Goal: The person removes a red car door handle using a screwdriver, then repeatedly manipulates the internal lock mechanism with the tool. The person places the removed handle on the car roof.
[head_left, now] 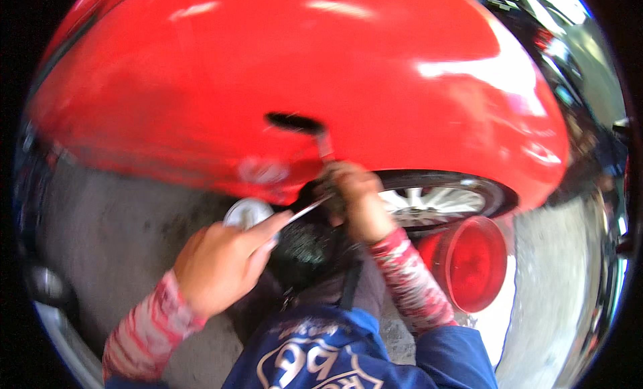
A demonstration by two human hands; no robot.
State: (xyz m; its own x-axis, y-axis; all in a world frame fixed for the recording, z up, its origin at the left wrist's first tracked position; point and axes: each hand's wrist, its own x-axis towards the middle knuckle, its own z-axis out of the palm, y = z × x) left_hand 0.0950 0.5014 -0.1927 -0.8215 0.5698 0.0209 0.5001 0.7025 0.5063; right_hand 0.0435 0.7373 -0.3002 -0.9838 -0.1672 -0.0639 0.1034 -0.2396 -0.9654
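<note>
My right hand (356,193) is closed in front of the red car's (375,74) wheel arch, around a blurred tool with a black elongated end (295,122) and a short metal neck. The black end points up and left, in front of the red panel. Lower left, my left hand (224,265) is closed on a thin, pale flat-bladed tool (309,207), index finger stretched along it. Its far tip reaches my right hand. A round white container (246,212) shows partly behind my left fingers. Near it, a pale scuffed patch (262,169) marks the car's lower panel.
The car's wheel (435,203), with a silver multi-spoke rim, is just right of my right hand. A red bucket (475,263) stands before it, near a white sheet (507,308) on the concrete floor (114,221). Something dark and shiny (305,247) lies below my hands.
</note>
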